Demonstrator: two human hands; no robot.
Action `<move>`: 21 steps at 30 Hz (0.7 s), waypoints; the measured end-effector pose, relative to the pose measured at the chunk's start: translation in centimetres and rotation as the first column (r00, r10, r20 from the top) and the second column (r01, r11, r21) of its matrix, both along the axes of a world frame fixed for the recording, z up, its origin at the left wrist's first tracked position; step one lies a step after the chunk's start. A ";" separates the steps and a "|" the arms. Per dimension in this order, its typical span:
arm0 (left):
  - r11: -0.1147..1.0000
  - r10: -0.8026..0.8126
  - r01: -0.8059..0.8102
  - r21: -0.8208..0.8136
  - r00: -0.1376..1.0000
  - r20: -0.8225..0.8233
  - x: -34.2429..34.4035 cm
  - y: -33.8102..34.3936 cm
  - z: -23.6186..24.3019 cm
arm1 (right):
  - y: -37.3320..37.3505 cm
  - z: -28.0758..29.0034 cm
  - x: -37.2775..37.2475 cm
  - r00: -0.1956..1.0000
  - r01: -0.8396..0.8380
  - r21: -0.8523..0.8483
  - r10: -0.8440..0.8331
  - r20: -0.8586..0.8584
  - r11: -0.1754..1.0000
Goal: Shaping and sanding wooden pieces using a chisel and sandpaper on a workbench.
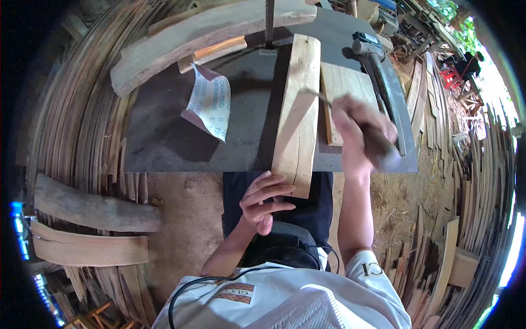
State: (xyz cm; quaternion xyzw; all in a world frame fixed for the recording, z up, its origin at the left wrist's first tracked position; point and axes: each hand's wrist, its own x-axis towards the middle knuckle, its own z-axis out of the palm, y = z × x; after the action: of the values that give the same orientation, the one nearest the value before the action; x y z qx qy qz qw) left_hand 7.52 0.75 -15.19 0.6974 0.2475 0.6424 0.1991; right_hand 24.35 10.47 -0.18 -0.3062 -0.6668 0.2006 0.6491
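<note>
A long squared wood block (297,120) with a crack along it lies on the dark table (241,159), its near end jutting past the front edge. Beside that end is my left hand (264,200), fingers apart and the tips against the wood. My right hand (359,118) is closed round the dark wooden handle of a chisel (379,149), smeared by motion. Its thin metal blade points left over the block's right side; whether the tip touches the wood I cannot tell.
Right of the block lie a flat board (350,85) and a hammer (370,50). Curled sandpaper (211,104), a small wood piece (213,52) and a curved plank (213,35) sit at left. An upright saw blade (269,22) rises at the back. Timber stacks (82,109) flank the table.
</note>
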 end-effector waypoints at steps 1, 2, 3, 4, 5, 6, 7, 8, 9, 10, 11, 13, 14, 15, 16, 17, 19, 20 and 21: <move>1.000 0.001 -0.001 0.006 1.000 -0.007 -0.2 -0.2 0.7 | -0.7 -0.2 -0.1 0.959 -0.164 0.107 0.184 -0.215 0.981; 0.999 0.043 -0.043 -0.004 0.997 0.060 -0.5 -0.3 1.3 | -1.6 0.3 0.1 0.917 -0.297 0.132 0.321 -0.237 0.946; 0.996 0.086 -0.084 -0.018 0.988 0.126 -0.7 -0.4 1.9 | -2.0 0.4 0.1 0.874 -0.403 0.198 0.440 -0.207 0.894; 0.990 0.142 -0.144 0.002 0.973 0.183 -0.8 -0.4 2.9 | -2.7 0.6 -0.4 0.872 -0.411 0.194 0.447 -0.202 0.891; 0.977 0.193 -0.205 0.055 0.965 0.177 -1.4 -0.2 3.6 | -3.3 0.8 -1.5 0.870 -0.417 0.187 0.450 -0.202 0.890; 0.964 0.225 -0.245 0.098 0.957 0.181 -1.9 0.0 4.3 | -3.5 0.9 -2.2 0.899 -0.387 0.166 0.411 -0.151 0.907; 0.948 0.256 -0.284 0.142 0.949 0.186 -2.5 0.0 5.1 | -3.7 1.1 -3.1 0.923 -0.356 0.146 0.372 -0.102 0.923; 0.952 0.241 -0.267 0.151 0.955 0.174 -2.9 0.1 5.9 | -3.4 0.8 -4.0 0.929 -0.347 0.138 0.360 -0.086 0.928; 0.943 0.229 -0.262 0.208 0.959 0.168 -3.4 0.2 6.7 | -3.2 0.5 -4.8 0.935 -0.336 0.131 0.347 -0.071 0.933; 0.929 0.220 -0.258 0.265 0.961 0.166 -3.7 0.5 7.5 | -3.3 0.6 -5.4 0.935 -0.346 0.103 0.351 -0.039 0.933; 0.930 0.206 -0.243 0.277 0.966 0.157 -4.0 0.6 8.5 | -3.5 0.8 -5.9 0.935 -0.354 0.075 0.356 -0.007 0.932; 0.899 0.408 -0.400 0.181 0.913 -0.009 -4.3 0.2 10.7 | -3.7 1.1 -6.3 0.924 -0.379 -0.014 0.379 0.050 0.925; 0.906 0.414 -0.397 0.149 0.904 -0.107 -4.4 0.1 12.0 | -3.6 1.1 -6.4 0.914 -0.393 -0.042 0.396 0.087 0.918; 0.907 0.408 -0.389 0.161 0.907 -0.109 -4.3 0.4 12.7 | -3.5 1.0 -6.4 0.903 -0.406 -0.070 0.412 0.124 0.911; 0.910 0.405 -0.376 0.176 0.897 -0.177 -4.3 0.9 13.2 | -3.4 1.0 -6.3 0.905 -0.403 -0.059 0.407 0.120 0.913; 0.912 0.403 -0.364 0.190 0.882 -0.244 -4.3 1.2 13.9 | -3.2 1.1 -6.1 0.891 -0.392 -0.125 0.410 0.196 0.911; 0.922 0.383 -0.344 0.178 0.879 -0.285 -4.1 1.4 14.9 | -3.1 0.9 -5.9 0.873 -0.371 -0.183 0.409 0.266 0.910; 0.913 0.400 -0.354 0.202 0.874 -0.276 -4.2 1.7 14.8 | -3.1 0.5 -5.8 0.855 -0.367 -0.200 0.414 0.311 0.908; 0.904 0.416 -0.363 0.225 0.869 -0.267 -4.2 2.0 14.9 | -3.1 0.2 -5.6 0.836 -0.363 -0.219 0.420 0.354 0.906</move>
State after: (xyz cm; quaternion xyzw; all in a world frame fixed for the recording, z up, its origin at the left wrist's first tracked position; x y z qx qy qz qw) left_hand 3.34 2.77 -0.31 0.7388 0.3568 0.5707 -0.0355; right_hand 18.73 7.35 0.02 -0.2427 -0.8156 0.3108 0.4234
